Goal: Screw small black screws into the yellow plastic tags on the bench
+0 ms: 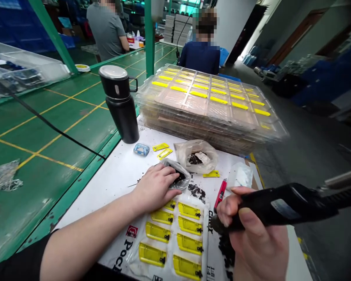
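My left hand (159, 182) lies over a small clear plastic bag (183, 180) of tiny black parts, its fingers stretched at the bag's mouth and the thumb apart. I see nothing held in it, though the fingertips are partly against the bag. Wrapped round a black electric screwdriver (280, 205) is my right hand (251, 230); the tool's tip is hidden behind the fingers. Between the hands, a white tray (204, 242) bears two columns of yellow plastic pieces (190, 244), each with a small black part at one corner.
A larger bag (203, 158), loose black bits (197, 192), a red cutter knife (220, 193) and a blue-and-white case (141, 150) lie on the white surface. A black flask (123, 113) stands by stacked clear trays (204, 105). Two people sit beyond the green table (61, 128).
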Tool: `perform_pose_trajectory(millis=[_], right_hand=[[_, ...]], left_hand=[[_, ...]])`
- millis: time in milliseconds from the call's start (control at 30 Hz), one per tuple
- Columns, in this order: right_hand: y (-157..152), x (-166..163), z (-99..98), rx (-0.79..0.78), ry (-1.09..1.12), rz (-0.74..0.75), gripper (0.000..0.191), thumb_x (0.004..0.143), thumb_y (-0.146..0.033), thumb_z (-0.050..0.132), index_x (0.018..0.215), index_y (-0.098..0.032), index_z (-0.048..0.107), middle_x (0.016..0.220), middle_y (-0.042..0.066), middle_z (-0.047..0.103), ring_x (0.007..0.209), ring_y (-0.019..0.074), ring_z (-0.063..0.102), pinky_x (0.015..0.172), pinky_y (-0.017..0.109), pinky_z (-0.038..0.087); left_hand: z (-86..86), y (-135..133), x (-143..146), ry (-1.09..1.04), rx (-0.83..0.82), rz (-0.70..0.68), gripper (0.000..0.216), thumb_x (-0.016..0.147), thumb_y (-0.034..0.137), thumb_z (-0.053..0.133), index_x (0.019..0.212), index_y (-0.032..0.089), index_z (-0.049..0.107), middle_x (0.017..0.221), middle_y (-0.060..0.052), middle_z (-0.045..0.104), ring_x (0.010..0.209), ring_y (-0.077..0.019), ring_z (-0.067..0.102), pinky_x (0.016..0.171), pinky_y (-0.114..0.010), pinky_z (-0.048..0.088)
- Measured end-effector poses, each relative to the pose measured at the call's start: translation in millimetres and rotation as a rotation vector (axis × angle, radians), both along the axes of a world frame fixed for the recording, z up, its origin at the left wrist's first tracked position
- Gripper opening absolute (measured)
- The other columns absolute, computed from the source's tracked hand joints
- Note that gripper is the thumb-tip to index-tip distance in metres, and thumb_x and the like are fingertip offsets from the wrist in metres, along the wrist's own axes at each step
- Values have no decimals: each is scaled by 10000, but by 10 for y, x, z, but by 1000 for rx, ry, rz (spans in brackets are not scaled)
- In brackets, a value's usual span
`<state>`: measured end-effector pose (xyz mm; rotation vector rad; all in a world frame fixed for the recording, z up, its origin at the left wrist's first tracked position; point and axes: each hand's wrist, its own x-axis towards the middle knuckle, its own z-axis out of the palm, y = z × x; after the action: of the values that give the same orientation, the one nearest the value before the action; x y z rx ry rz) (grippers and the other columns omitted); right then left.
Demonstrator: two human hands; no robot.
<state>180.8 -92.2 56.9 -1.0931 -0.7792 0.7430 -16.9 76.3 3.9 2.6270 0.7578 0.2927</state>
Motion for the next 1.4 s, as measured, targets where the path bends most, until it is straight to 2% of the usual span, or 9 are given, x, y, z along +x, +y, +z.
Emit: perform_pose_trajectory(millis=[233,333,567,700,833,1000,1200,1333,1400], right_hand=[[76,5,4,77,-91,-73,283,923,-354,850,1156,-209,784,742,8,670,579,150,619,556,315,532],[68,-13,27,151,-115,-139,297,913,-363,856,1146,-193,788,734,13,681,572,156,602,535,319,516],[68,-55,26,211,-117,-162,357,857,-404,904,1120,-190,793,710,-3,680,537,158,563,516,332,494],[80,-97,24,213,-121,-122,340,881,-387,886,1136,-182,792,725,6,684,554,154,571,530,325,490],[94,-172,92,133,-109,-66,342,906,-405,885,1160,-203,780,736,0,666,572,152,584,556,324,486],[145,-267,240,-7,-87,30,661,813,-606,936,1349,-299,700,742,-16,680,544,178,577,546,343,465],[302,-471,416,-45,-190,-56,459,853,-491,909,1210,-264,733,833,21,737,732,247,679,743,447,576],[345,-641,455,98,-118,-177,337,953,-507,806,1206,-317,691,712,-56,620,560,160,511,600,365,499],[295,-680,446,60,-145,-175,473,913,-630,825,1277,-396,634,663,-99,496,485,113,381,544,325,421]], left_hand=[[-144,52,8,-295,42,81,282,1083,242,625,1282,203,821,1211,-92,803,1103,-267,719,1017,-477,634],[-166,81,-5,-488,60,110,192,1052,207,682,1138,217,853,1083,-63,835,1012,-237,745,938,-432,656],[49,17,-112,-632,-13,189,169,959,91,753,1027,215,846,1013,-25,859,954,-192,786,951,-379,651],[189,-17,-209,-563,-71,221,295,969,129,769,1237,234,834,1036,-28,864,982,-192,794,960,-365,645],[189,29,-307,-516,-158,91,174,991,154,758,1106,229,865,1037,-27,871,954,-173,803,931,-323,637],[116,81,-329,-474,-288,-125,130,1048,210,716,1074,208,843,1065,-33,862,973,-158,794,935,-299,614],[93,61,-255,-350,-391,-307,45,1005,233,799,998,191,815,1009,-29,823,922,-156,757,858,-264,563],[91,49,-244,-384,-438,-330,93,969,271,856,951,192,810,953,-11,814,905,-151,753,845,-249,541],[89,45,-247,-395,-442,-343,110,967,292,860,952,193,813,962,-15,821,914,-155,759,850,-250,541]])
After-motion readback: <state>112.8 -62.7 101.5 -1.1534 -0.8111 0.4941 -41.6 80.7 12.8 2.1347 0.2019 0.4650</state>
